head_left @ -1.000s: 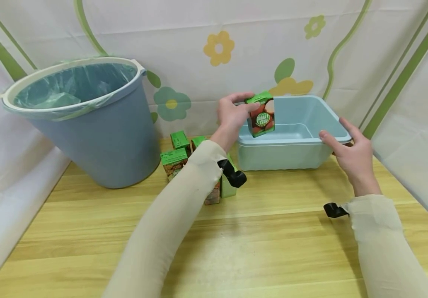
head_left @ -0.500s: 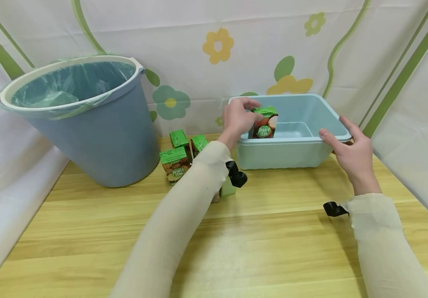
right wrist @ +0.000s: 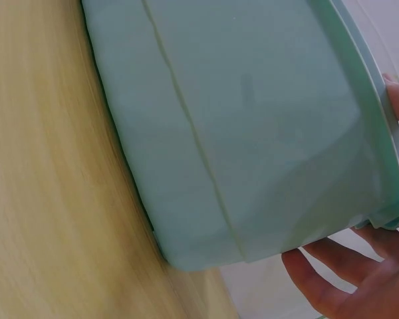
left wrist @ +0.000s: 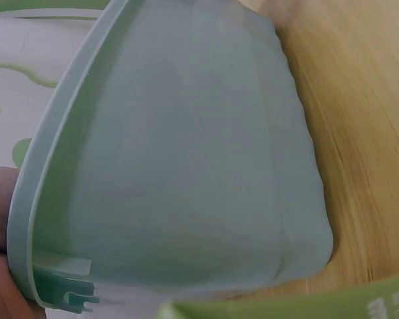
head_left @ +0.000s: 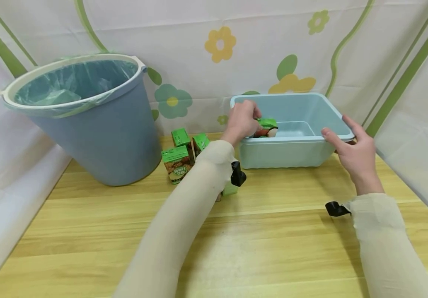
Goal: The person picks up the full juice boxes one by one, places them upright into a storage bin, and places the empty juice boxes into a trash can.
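2 cream sleeves [head_left: 180, 223], black attachments [head_left: 238, 174]

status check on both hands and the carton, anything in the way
Left hand holding carton, inside tub. Right hand gripping tub's right end. No obstruction visible.

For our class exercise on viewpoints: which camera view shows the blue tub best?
The head view: the tub shows nearly whole, inside and out. Both wrist views show only its outer wall and rim, cropped.
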Motion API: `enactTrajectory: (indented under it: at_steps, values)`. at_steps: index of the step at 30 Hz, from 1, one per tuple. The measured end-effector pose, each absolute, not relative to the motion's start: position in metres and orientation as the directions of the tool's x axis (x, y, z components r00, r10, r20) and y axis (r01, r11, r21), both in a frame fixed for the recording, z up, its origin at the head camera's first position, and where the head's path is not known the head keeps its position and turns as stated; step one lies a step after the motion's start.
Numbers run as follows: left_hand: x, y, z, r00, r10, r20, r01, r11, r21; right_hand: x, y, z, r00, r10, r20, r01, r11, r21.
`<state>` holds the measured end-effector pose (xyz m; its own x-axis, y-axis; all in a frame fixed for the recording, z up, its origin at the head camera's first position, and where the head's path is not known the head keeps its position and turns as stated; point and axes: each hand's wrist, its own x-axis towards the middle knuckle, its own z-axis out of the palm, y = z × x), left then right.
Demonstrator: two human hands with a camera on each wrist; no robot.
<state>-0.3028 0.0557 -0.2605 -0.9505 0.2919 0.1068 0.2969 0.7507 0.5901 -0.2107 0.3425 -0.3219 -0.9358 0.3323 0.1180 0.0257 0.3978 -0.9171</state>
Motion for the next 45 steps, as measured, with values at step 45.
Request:
enactTrajectory:
  at_steps: [45]
  values:
    - [-0.285,0.033,-0.254,-0.915,0.38,0.134,0.29,0.392,0.873,-0.211,0.344,-0.323,-0.936,0.328,0.125,0.02,0.406,-0.914]
